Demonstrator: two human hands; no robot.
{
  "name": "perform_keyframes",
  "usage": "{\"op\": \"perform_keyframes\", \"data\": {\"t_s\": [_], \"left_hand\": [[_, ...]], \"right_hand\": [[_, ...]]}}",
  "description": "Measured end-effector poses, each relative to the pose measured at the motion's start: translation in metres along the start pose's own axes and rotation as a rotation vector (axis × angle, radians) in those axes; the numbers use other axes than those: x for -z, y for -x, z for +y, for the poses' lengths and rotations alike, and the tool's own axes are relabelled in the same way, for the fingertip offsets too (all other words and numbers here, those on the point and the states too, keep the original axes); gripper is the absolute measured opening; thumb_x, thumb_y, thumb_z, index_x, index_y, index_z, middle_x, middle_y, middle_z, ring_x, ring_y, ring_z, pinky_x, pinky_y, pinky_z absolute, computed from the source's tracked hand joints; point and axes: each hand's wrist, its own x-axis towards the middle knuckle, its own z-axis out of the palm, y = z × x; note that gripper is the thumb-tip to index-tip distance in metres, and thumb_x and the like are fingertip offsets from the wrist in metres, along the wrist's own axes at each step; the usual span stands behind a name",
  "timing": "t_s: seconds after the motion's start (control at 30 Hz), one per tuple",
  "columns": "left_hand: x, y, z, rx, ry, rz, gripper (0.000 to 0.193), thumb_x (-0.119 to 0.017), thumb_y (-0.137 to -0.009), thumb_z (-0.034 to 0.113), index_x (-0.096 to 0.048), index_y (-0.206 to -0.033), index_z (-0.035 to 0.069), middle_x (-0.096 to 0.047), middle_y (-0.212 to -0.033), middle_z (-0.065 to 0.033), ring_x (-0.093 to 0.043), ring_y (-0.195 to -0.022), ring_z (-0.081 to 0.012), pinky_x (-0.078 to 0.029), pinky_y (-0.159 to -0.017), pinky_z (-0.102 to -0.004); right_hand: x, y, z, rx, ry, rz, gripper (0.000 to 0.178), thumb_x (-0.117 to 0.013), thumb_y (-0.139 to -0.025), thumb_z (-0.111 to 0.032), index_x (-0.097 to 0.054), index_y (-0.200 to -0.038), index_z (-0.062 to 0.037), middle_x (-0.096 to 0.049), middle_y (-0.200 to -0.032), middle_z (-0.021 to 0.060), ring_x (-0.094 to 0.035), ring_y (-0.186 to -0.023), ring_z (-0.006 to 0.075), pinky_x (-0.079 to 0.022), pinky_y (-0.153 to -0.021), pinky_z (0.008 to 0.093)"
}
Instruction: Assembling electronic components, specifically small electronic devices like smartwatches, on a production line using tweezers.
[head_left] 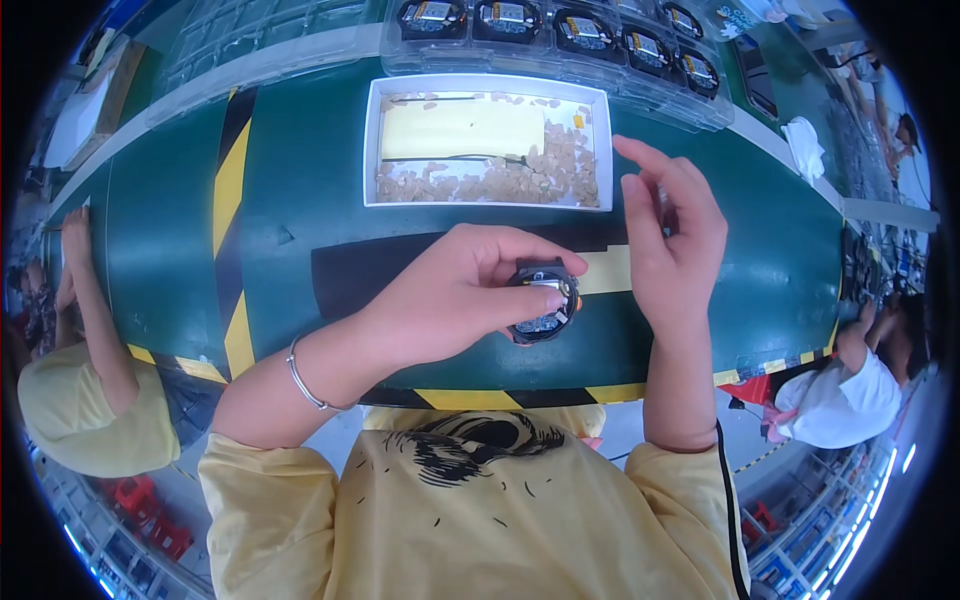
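We are at what looks like a handling step on one small round device point(543, 324): our left hand point(440, 295) is clamped on it, fingers around its far side and thumb laid across its open face, perhaps pressing or steadying a part there. Our right hand point(680, 235) is apart from it, raised just beside the right end of a white box point(490, 206), thumb and forefinger curved toward each other with a gap between their tips; we see nothing held in them. The next move, as we judge it, calls for a steady left grip and a light, exact fingertip touch from the right, since the inner parts are small and exposed.

The device is held above the green surface point(300, 140), in front of us and nearer than the box, over the near edge of a black strip point(350, 275). It has a dark round rim with a blocky black lug at its far side, and inside we see a bluish circuit board, silvery parts and a touch of orange at the right edge. Our thumb hides part of its middle.
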Motion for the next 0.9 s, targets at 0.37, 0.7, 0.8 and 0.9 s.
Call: {"op": "perform_keyframes", "data": {"t_s": [0.37, 0.7, 0.8, 0.9], "left_hand": [[0.001, -0.001, -0.004, -0.116, -0.168, 0.123, 0.029, -0.057, -0.086, -0.004, -0.059, -0.114, -0.003, -0.061, -0.104, -0.0053, -0.057, -0.091, -0.0079, -0.048, -0.08, -0.0221], [0.001, -0.007, -0.005, -0.159, -0.216, 0.16, 0.027, -0.058, -0.086, -0.002, -0.059, -0.112, -0.003, -0.062, -0.096, -0.0037, -0.059, -0.084, -0.0067, -0.049, -0.074, -0.021], [0.0, -0.008, -0.003, -0.127, -0.227, 0.164, 0.027, -0.058, -0.086, -0.002, -0.059, -0.113, -0.002, -0.062, -0.097, -0.0039, -0.059, -0.084, -0.0069, -0.049, -0.074, -0.0212], [-0.001, -0.007, -0.002, -0.13, -0.251, 0.18, 0.028, -0.058, -0.086, -0.002, -0.059, -0.113, -0.002, -0.062, -0.097, -0.004, -0.058, -0.085, -0.0066, -0.049, -0.075, -0.0209]], "right_hand": [[0.037, 0.033, 0.01, -0.463, -0.487, -0.059, 0.036, -0.035, -0.1, -0.027, -0.054, -0.089, 0.0015, -0.052, -0.086, 0.0089, -0.049, -0.062, 0.011, -0.036, -0.054, 0.0185], [0.028, 0.061, 0.031, -0.552, -0.728, 0.047, 0.014, -0.057, -0.085, 0.004, -0.053, -0.098, 0.0023, -0.058, -0.093, 0.0089, -0.062, -0.082, 0.0155, -0.053, -0.078, 0.0259], [0.024, 0.061, 0.029, -0.534, -0.713, 0.055, 0.018, -0.059, -0.082, 0.007, -0.054, -0.099, 0.0021, -0.059, -0.095, 0.0091, -0.062, -0.084, 0.0146, -0.052, -0.077, 0.0251], [0.021, 0.062, 0.029, -0.531, -0.717, 0.074, 0.019, -0.06, -0.081, 0.007, -0.055, -0.098, 0.0014, -0.06, -0.094, 0.0089, -0.061, -0.085, 0.014, -0.051, -0.077, 0.0246]]}}
